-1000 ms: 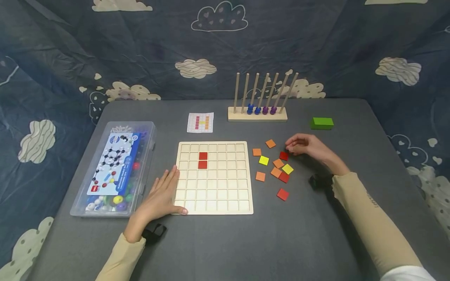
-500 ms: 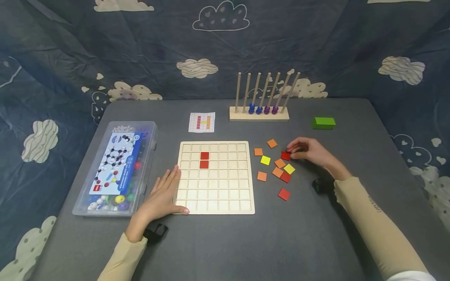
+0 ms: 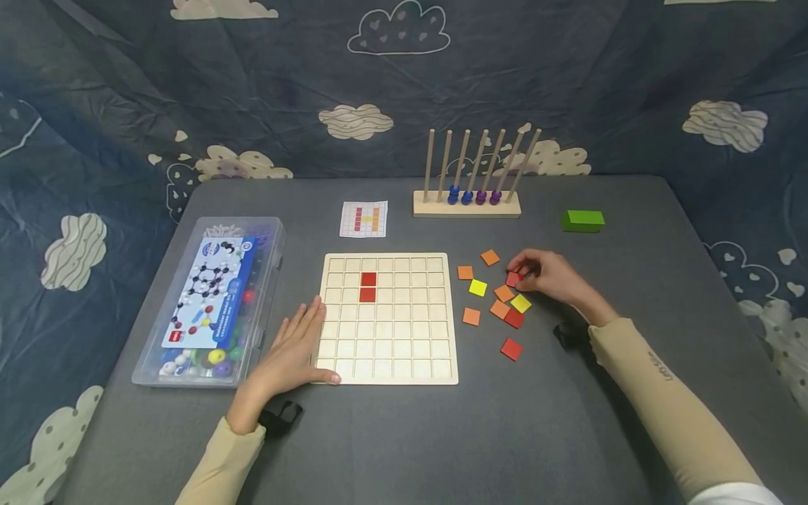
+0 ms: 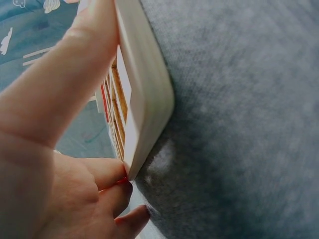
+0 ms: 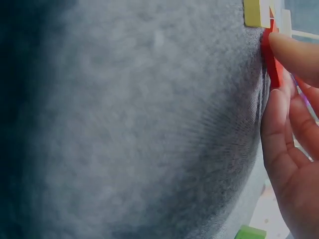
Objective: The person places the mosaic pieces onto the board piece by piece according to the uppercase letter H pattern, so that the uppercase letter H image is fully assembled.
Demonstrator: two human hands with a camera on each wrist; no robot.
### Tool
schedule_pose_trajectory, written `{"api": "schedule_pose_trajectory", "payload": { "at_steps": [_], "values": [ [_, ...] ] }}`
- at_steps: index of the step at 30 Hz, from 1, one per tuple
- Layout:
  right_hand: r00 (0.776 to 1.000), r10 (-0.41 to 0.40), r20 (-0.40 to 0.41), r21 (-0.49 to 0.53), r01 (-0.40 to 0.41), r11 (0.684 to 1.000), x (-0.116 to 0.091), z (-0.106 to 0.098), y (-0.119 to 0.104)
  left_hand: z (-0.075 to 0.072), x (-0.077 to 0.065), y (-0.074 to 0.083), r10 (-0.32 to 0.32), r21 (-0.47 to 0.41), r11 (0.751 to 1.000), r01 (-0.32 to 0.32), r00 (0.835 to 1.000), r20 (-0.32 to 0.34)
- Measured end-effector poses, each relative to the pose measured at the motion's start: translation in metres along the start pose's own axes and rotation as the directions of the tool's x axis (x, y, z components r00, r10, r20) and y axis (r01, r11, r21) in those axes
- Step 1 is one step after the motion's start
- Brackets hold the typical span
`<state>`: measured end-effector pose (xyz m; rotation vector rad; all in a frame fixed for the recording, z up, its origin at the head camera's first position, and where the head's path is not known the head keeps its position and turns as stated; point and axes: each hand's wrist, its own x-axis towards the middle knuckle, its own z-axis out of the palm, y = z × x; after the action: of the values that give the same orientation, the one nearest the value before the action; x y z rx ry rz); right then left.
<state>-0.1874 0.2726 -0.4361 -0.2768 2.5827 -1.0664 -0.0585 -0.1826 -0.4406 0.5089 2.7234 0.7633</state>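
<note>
My left hand (image 3: 290, 354) lies flat with spread fingers along the left edge of a wooden grid board (image 3: 391, 340), thumb on its near left corner. The left wrist view shows the thumb and fingertips against the board's rim (image 4: 152, 94). Two red tiles fill neighbouring cells of one column, the upper red tile (image 3: 369, 279) and the lower red tile (image 3: 367, 295). Right of the board, my right hand (image 3: 549, 277) pinches a red square tile (image 5: 270, 57) between thumb and fingers, at the far side of a loose group of orange, yellow and red tiles.
A clear plastic box of coloured beads (image 3: 208, 301) stands left of the board. Behind the board lies a printed pattern card (image 3: 363, 219). A wooden peg rack (image 3: 467, 203) with blue and purple beads and a green block (image 3: 583, 221) stand at the back.
My right hand has come down to the red tile at the group's far side and now pinches it, tilting it a little. The left hand stays on the board's edge.
</note>
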Motion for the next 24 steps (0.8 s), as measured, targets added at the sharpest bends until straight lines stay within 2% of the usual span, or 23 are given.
{"api": "schedule_pose_trajectory", "payload": {
  "at_steps": [11,18,24],
  "values": [
    [0.999,-0.005,0.051,0.049,0.003,0.999,0.002,-0.006,-0.003,-0.001,0.0,0.001,-0.002,0.007,1.0,0.002,1.0,0.002],
    [0.997,-0.033,0.074,0.107,0.025,0.994,0.004,-0.005,-0.024,-0.002,0.0,0.001,0.004,0.009,1.0,-0.003,1.0,-0.01],
    [0.986,-0.118,0.116,0.15,0.1,0.984,0.013,0.011,-0.045,-0.002,0.0,0.001,-0.003,0.005,1.0,0.003,1.0,0.001]
  ]
}}
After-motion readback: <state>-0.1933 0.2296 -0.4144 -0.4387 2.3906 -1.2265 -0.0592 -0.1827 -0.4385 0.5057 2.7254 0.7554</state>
